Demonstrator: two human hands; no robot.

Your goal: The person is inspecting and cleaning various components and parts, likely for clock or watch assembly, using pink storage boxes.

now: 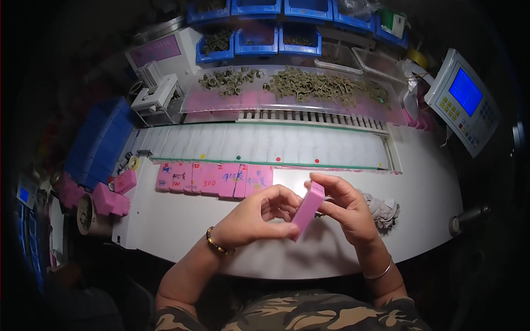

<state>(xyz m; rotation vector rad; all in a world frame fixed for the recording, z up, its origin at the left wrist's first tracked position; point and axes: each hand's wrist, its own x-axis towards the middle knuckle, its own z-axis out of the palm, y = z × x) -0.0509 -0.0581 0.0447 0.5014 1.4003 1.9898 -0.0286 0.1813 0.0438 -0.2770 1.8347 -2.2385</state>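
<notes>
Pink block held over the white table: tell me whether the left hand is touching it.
Touching. The head view shows the left hand with its thumb tip against the lower end of the pink block, no gap between them.

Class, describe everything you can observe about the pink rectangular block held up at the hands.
The pink rectangular block is slim and straight-sided, with a paler top end; it looks like foam or plastic. It is tilted, upper end leaning right, above the smooth white tabletop. The left hand holds it, thumb against the lower end. Fingers of the right hand are at its upper end; their exact contact is unclear.
</notes>
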